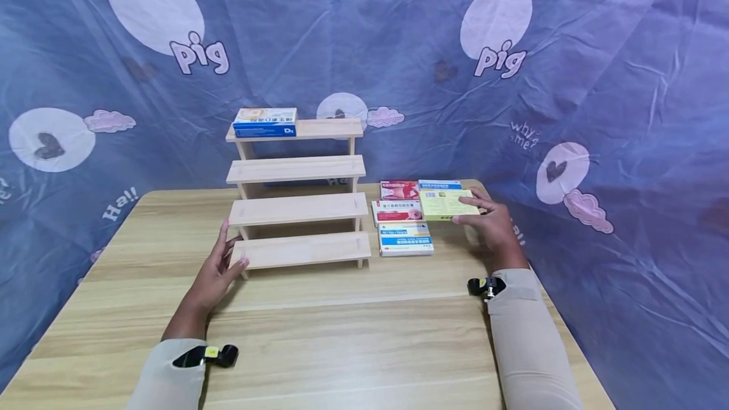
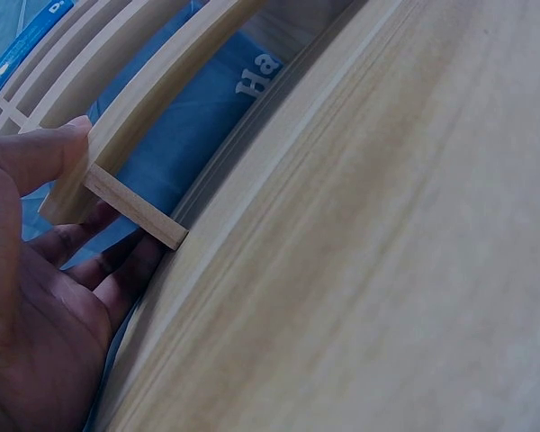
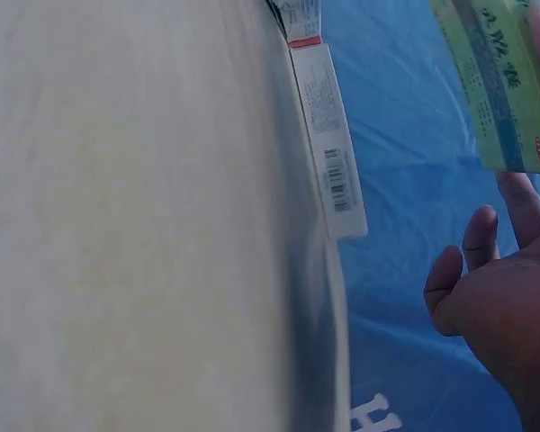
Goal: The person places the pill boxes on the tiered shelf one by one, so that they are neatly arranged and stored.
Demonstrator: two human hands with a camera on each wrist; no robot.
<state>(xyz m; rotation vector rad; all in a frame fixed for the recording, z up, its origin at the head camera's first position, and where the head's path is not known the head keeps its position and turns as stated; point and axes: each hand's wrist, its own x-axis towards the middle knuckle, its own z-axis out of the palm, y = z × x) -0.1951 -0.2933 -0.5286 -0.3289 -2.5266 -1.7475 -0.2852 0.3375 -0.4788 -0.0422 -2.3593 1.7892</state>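
Note:
At the left end of a four-step wooden display rack, my left hand holds the lowest step, its thumb on the board and the other fingers around the end by the short leg. My right hand pinches a yellow-green medicine box between thumb and fingers. In the right wrist view this green box is lifted above the table level. It partly covers a blue-and-white medicine box in the head view. A blue-and-white vitamin box lies on the top step's left end.
Right of the rack lie a red box, a red-and-white box and a blue-and-white box on the wooden table. A blue printed cloth hangs behind and beside the table.

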